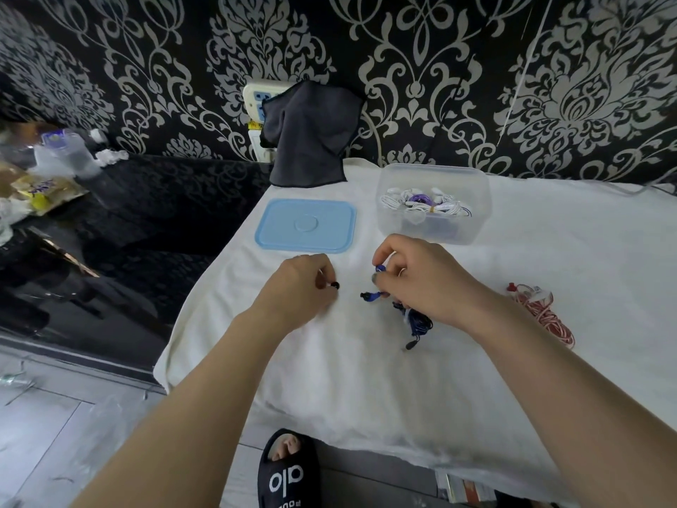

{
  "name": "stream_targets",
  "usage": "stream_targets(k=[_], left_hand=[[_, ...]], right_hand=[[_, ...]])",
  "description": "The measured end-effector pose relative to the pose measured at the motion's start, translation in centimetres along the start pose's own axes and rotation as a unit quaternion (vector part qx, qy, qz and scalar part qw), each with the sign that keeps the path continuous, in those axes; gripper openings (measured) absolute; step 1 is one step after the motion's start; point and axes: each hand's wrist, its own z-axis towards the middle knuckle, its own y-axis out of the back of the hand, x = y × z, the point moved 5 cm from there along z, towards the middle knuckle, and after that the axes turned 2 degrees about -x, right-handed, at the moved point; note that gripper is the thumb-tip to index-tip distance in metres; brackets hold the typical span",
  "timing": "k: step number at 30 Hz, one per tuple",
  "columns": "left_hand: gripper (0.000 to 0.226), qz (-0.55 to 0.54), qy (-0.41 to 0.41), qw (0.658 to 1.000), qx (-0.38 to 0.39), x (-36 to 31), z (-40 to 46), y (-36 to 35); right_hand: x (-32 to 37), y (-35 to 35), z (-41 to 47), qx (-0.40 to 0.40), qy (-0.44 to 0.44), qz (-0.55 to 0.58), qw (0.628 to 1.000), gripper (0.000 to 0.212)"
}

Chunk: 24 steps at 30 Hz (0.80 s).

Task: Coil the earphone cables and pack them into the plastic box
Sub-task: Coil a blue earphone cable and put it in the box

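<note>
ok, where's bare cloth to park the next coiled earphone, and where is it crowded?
Free: the white cloth near the front edge, below both hands, and the stretch right of the plastic box. Crowded: the middle, where the left hand and right hand work the blue earphones, with the red earphones right and the blue lid behind.

The lid (pixel 306 226) lies beyond the left hand (pixel 300 287); the plastic box (pixel 434 203) sits beyond the right hand (pixel 417 278), coiled earphones (pixel 425 203) inside. 1 tangled cable (pixel 412 319) lies under the right hand, another cable (pixel 542 313) to its right.
</note>
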Motion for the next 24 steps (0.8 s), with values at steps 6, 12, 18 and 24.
stream_targets(k=[6,12,18,24], left_hand=[[0.012,-0.004,-0.032,0.999,-0.004,-0.6,0.3,0.0],[0.014,-0.091,-0.061,0.994,-0.030,-2.7,0.5,1.0],[0.014,-0.181,-0.057,0.982,0.007,-4.3,-0.1,1.4],[0.011,-0.216,-0.054,0.975,-0.001,-4.8,0.0,1.8]], right_hand=[[-0.3,0.3,0.6,-0.016,0.001,0.005,1.000,0.002],[0.0,0.4,0.9,-0.022,-0.004,0.051,0.998,0.008],[-0.2,1.5,0.9,-0.024,-0.056,0.208,0.976,0.014],[0.2,1.5,0.7,-0.013,-0.053,0.217,0.975,0.014]])
